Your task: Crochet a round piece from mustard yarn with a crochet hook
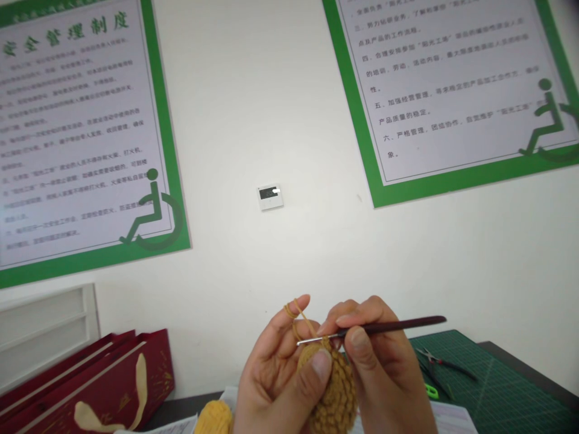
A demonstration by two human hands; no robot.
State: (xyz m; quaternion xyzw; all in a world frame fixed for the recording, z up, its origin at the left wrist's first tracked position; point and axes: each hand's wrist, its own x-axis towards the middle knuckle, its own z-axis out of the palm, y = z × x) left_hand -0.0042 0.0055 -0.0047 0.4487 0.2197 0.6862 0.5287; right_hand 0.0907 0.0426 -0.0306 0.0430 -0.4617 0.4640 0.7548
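Observation:
A round mustard-yellow crochet piece [337, 392] is pinched between the thumb and fingers of my left hand [280, 374]. Yarn wraps around the raised left index finger and runs down to the stitches. My right hand [384, 361] grips a crochet hook [393, 326] by its dark red handle. The hook's metal tip points left and passes across the top edge of the piece, where a loop sits on the shaft. Below and left of my hands lies a yellow ball of yarn [214, 418], partly cut off by the frame.
Pliers [446, 361] and a bright green tool [431, 392] lie on a green cutting mat [497, 386] at right. Dark red gift bags [104, 386] stand at left. Papers [452, 417] lie beneath my hands. Green-framed posters [169, 120] and a small thermostat-like panel [270, 198] are on the wall.

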